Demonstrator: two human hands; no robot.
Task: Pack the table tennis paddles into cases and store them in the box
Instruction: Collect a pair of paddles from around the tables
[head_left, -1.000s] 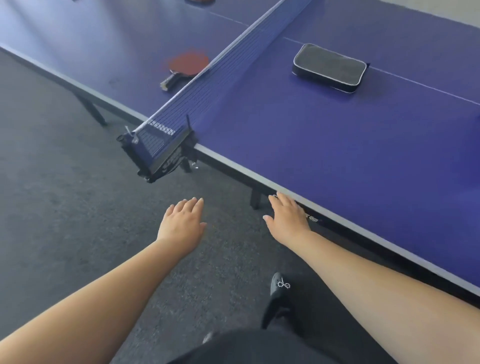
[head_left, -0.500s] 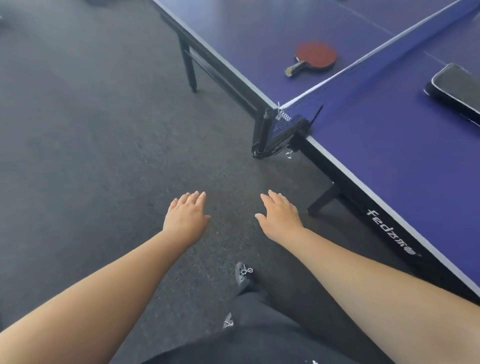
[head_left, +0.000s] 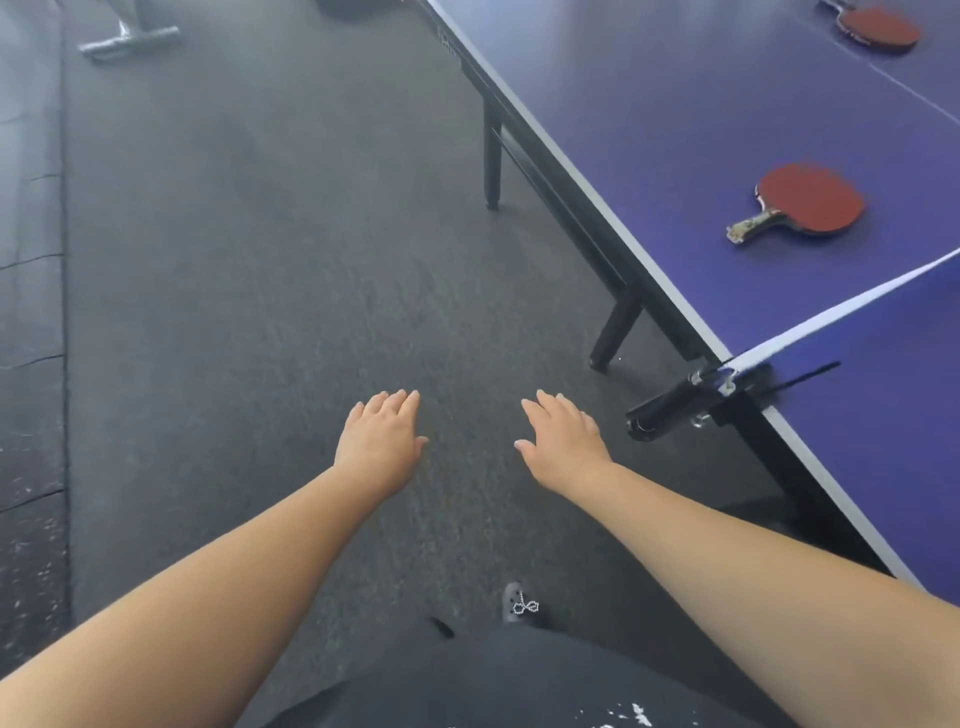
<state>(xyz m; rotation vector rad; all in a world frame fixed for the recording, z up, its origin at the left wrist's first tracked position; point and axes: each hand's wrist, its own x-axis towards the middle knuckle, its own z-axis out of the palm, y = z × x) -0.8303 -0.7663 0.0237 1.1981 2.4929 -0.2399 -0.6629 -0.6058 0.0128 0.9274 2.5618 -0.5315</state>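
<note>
A red paddle (head_left: 808, 203) lies flat on the blue table tennis table (head_left: 675, 130), its handle pointing toward the table's near edge. A second red paddle (head_left: 878, 27) lies farther back at the top right. My left hand (head_left: 382, 441) and my right hand (head_left: 563, 441) hang out in front of me over the dark floor, palms down, fingers straight, holding nothing. Both hands are well left of the table edge. No case or box shows in this view.
The net (head_left: 852, 306) crosses the table at right, and its black clamp post (head_left: 680, 402) sticks out past the edge close to my right hand. Black table legs (head_left: 491, 156) stand under the edge. A metal foot (head_left: 127, 41) lies at top left.
The view has swung left along the table's side. The black case has dropped out of sight, a second paddle has come into view, and both hands stay open and empty.
</note>
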